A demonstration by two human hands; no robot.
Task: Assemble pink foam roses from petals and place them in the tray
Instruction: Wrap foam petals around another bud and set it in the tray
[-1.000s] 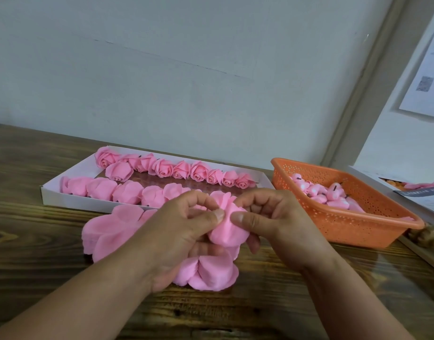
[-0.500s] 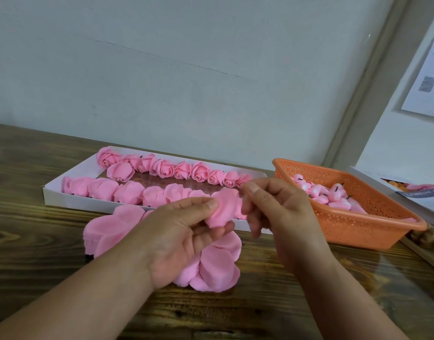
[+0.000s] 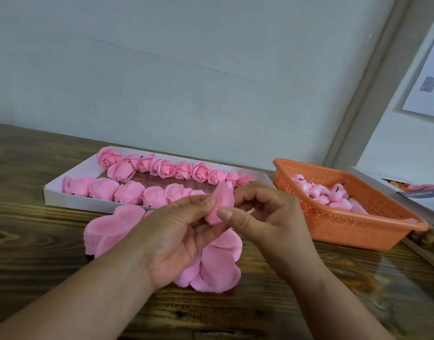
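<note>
A partly wrapped pink foam rose (image 3: 221,204) is held up between both hands above the table. My left hand (image 3: 176,236) pinches its left side with thumb and forefinger. My right hand (image 3: 262,217) grips its right side, thumb pressing the front petal. Loose pink petals (image 3: 218,263) lie under my hands, and a second petal stack (image 3: 110,229) lies to the left. Behind stands the white tray (image 3: 61,195) with two rows of several finished pink roses (image 3: 164,168).
An orange perforated basket (image 3: 353,227) with several pink rose centres on dark stems stands at the right. Another box edge (image 3: 407,192) lies beyond it at the far right. The dark wooden table (image 3: 39,266) runs up to a pale wall.
My right hand let go of the rose and lifted away, then came back down onto it. The rose rose slightly toward the tray while my left hand kept its hold.
</note>
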